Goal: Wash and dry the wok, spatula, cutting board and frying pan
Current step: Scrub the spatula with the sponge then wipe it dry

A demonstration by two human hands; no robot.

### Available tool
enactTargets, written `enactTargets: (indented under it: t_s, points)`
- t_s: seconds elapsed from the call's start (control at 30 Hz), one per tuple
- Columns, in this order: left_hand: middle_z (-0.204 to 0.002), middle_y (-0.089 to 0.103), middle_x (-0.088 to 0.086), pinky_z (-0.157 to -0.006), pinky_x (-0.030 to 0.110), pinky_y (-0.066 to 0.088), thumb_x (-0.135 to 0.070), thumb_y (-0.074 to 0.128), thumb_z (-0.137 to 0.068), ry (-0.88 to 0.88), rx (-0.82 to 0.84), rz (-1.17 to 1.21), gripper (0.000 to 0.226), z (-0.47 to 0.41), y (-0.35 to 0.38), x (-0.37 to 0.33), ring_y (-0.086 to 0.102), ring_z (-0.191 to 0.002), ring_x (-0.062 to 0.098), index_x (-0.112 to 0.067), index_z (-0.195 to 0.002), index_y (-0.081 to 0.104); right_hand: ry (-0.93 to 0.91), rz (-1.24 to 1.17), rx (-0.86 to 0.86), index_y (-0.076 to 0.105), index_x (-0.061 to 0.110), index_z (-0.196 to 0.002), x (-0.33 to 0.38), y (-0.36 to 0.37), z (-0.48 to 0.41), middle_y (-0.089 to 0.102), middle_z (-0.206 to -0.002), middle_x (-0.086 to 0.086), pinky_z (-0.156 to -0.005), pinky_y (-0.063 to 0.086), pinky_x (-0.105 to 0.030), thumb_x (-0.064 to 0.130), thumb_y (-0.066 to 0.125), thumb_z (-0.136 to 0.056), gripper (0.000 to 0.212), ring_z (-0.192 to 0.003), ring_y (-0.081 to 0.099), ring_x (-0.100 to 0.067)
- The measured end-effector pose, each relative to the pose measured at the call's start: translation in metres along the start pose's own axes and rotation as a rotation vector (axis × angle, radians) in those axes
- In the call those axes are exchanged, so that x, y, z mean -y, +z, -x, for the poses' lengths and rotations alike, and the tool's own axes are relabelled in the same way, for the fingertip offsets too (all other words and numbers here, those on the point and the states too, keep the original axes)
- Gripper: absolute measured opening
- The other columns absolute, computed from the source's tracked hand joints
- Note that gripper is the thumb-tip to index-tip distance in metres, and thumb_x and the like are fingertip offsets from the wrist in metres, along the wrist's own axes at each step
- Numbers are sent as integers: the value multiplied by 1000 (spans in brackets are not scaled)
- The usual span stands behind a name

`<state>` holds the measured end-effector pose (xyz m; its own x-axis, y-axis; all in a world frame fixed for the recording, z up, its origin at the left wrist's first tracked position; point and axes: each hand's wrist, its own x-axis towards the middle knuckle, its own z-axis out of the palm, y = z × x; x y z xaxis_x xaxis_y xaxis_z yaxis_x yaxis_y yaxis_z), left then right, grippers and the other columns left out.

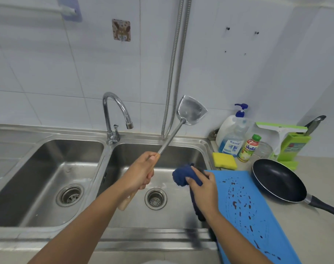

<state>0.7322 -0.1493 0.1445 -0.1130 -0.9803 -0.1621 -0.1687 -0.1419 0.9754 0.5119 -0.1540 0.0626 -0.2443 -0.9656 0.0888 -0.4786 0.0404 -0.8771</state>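
Spatula (183, 121) held blade-up over right basin (192, 151), left hand (141, 174) clamped on its wooden handle. Right hand (204, 189) grips blue cloth (181, 176) at basin edge (both basins bare). Cutting board (257, 216) overhangs counter edge; frying pan (278, 181) beside it.

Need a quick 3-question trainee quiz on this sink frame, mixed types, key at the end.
1. True or false: the left hand grips the spatula by its wooden handle, blade up.
2. What does the right hand hold? A) yellow sponge B) dark blue cloth C) soap bottle
3. Fill in: the frying pan sits on the counter, to the ____ of the blue cutting board.

Key: 1 true; 2 B, the dark blue cloth; 3 right.
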Motion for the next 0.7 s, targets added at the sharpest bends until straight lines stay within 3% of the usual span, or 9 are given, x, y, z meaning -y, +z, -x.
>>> enactTargets:
  t_s: [0.1, 0.2, 0.3, 0.4, 0.47, 0.57, 0.7]
  points:
    - [-61, 44, 0, -41, 21, 25, -41, 40, -101, -56, 21, -35, 23, -5, 3, 14, 32, -45, 9, -25, -110, 55, -5, -104, -107, 62, 31, -127, 9, -17, -12, 48, -119, 4, -78, 35, -7, 23, 67, -89, 39, -100, 52, -4]
    - [-59, 42, 0, -39, 20, 25, -43, 44, -100, -103, 5, -53, 28, -10, 15, 22, 32, -42, 10, -19, -107, 57, -18, -167, -116, 61, 30, -128, 17, -19, -16, 48, -123, 5, -89, 36, -14, 23, 68, -89, 41, -107, 52, -5]
    - [-58, 45, 0, -40, 23, 35, -42, 43, -100, -86, 31, -170, 30, -15, 23, 22, 43, -41, 13, -16, -103, 58, -15, -218, -184, 60, 32, -128, 25, -21, -21, 49, -122, 3, -90, 37, -16, 23, 67, -89, 40, -103, 51, -3]
    - [-72, 54, 3, -47, 23, 42, -33, 41, -103, -121, 88, -237, 24, -19, 19, 19, 54, -52, 13, -12, -105, 54, -15, -241, -310, 57, 27, -132, 38, -35, -35, 45, -125, 1, -93, 35, -18, 26, 65, -91, 42, -108, 48, -6]
    - [-79, 54, 2, -45, 18, 39, -31, 42, -103, -165, 93, -328, 22, -21, 17, 22, 49, -55, 12, -11, -106, 52, -51, -216, -367, 56, 24, -135, 45, -46, -47, 40, -126, 3, -95, 33, -17, 27, 65, -91, 45, -112, 45, -6]
    - [-74, 51, 2, -39, 17, 29, -33, 46, -101, -204, 67, -387, 23, -19, 21, 26, 39, -51, 12, -12, -101, 55, -129, -57, -394, 56, 28, -135, 49, -55, -70, 37, -133, 2, -99, 34, -19, 31, 69, -88, 49, -116, 42, -6]
    - [-67, 50, 1, -36, 15, 30, -42, 44, -101, -140, 58, -433, 39, -16, 33, 15, 38, -44, 10, -9, -99, 64, -158, 471, -295, 59, 33, -132, 34, -41, -88, 41, -135, -6, -96, 44, -39, 37, 70, -85, 48, -115, 46, -25]
